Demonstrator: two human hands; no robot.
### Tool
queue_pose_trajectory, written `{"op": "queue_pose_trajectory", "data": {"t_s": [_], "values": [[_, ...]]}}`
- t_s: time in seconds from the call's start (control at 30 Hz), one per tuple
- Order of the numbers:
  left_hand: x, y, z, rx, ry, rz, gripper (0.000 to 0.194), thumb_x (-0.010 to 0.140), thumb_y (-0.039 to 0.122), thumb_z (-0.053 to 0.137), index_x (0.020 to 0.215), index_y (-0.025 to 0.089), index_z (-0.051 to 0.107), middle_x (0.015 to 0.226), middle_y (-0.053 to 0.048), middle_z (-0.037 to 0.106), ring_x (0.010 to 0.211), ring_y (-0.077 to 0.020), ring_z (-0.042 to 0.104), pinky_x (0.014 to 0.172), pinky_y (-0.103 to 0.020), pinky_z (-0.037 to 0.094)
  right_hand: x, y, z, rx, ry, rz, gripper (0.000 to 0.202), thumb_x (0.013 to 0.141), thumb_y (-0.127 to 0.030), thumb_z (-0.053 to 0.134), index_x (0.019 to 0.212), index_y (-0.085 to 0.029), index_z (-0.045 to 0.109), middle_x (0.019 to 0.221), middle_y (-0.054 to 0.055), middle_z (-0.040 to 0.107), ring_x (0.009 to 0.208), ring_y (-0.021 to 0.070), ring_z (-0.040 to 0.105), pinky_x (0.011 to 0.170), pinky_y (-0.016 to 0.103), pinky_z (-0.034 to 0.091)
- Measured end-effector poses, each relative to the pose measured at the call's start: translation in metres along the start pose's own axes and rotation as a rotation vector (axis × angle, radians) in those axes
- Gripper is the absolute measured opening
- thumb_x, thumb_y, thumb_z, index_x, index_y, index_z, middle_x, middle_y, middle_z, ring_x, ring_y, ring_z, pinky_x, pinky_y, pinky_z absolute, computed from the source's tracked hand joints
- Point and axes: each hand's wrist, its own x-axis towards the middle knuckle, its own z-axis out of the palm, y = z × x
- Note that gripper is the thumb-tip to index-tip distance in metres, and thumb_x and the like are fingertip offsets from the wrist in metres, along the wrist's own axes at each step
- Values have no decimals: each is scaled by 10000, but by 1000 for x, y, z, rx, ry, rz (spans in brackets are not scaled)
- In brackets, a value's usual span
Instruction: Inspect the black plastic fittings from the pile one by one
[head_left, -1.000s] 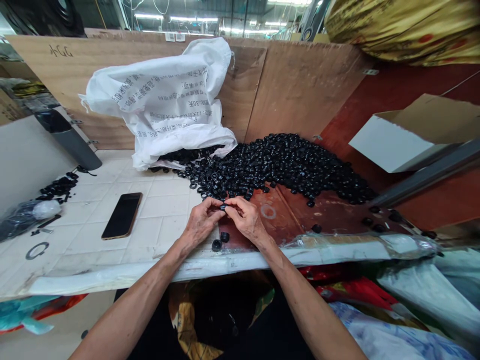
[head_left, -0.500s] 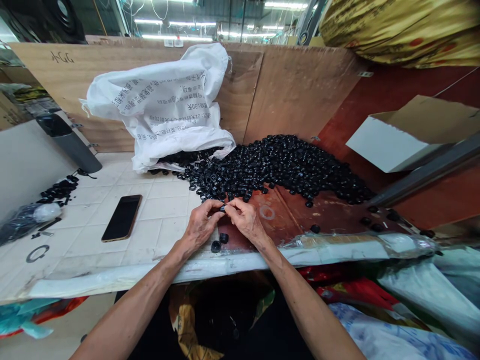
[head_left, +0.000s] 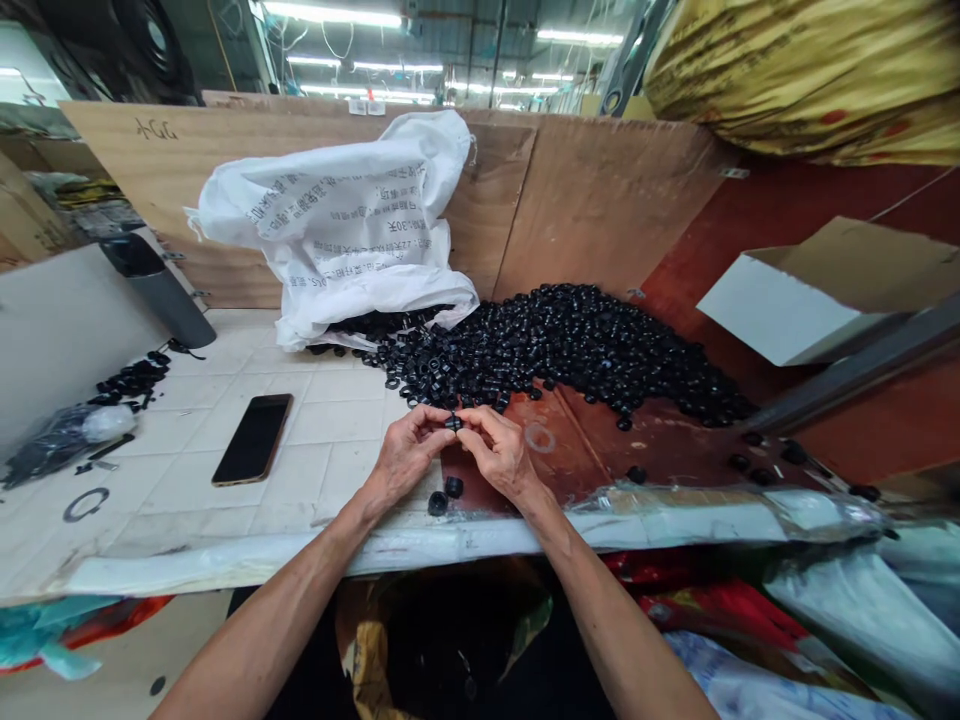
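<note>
Between the fingertips of my left hand (head_left: 409, 447) and my right hand (head_left: 499, 450) is a small black plastic ring-shaped part (head_left: 454, 423). Both hands pinch it from opposite sides, just above the near part of the table. Two loose black parts, one (head_left: 454, 487) slightly behind the other (head_left: 437, 503), rest on the surface just below my hands. Beyond my fingertips spreads a large heap of the same small black parts (head_left: 570, 340). It spills from the mouth of a white woven sack (head_left: 360, 220) with printed lettering.
A phone (head_left: 253, 440) lies left of my hands, with a flat ring (head_left: 86, 505) farther left. A dark bottle (head_left: 161, 290) stands at the back left. On the right are an open white box (head_left: 780, 305) and a metal bar (head_left: 847, 360). An open bag (head_left: 371, 660) hangs below the table edge.
The whole view has shifted slightly, so things sit a little lower. My fingers have moved slightly apart around the black part, and more of it shows now.
</note>
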Motion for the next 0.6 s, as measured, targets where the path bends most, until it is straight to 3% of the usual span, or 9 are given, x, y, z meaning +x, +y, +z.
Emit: {"op": "queue_pose_trajectory", "data": {"t_s": [0.1, 0.17, 0.33, 0.5, 0.6], "values": [[-2, -2, -3, 153, -9, 121, 216, 855, 278, 729, 1053, 193, 722, 1021, -42, 761, 925, -185, 697, 895, -331, 553, 0, 0, 3, -89, -15, 5, 227, 1012, -291, 527, 859, -220, 680, 768, 30, 670, 703, 183, 630, 709, 296, 512], [-3, -2, -2, 149, -20, 128, 211, 861, 276, 719, 1056, 195, 719, 1012, -38, 757, 912, -181, 693, 884, -324, 552, -1, -2, 4, -130, -17, 31, 314, 1032, -300, 491, 767, -223, 641, 693, 18, 638, 656, 173, 611, 699, 289, 503], [-4, 1, 0, -27, -63, -30, 235, 819, 304, 756, 1010, 179, 702, 895, -13, 735, 772, -151, 676, 754, -276, 551, -9, -12, 3, -23, 29, 96, 171, 982, -319, 572, 1072, -217, 675, 896, 50, 725, 670, 174, 676, 648, 282, 547], [-6, 4, -2, 5, -92, 12, 217, 855, 302, 731, 1035, 183, 708, 870, -7, 729, 766, -143, 665, 746, -265, 533, -21, -15, 8, 61, -1, 268, 171, 976, -363, 582, 918, -216, 649, 657, -8, 660, 531, 156, 642, 557, 261, 541], [-7, 8, -2, -73, -165, -63, 231, 842, 334, 758, 1002, 174, 708, 905, -25, 732, 794, -154, 686, 760, -273, 547, -30, -13, 12, 86, 84, 248, 215, 940, -367, 636, 1091, -215, 657, 844, 32, 726, 660, 177, 708, 634, 289, 597]]}}
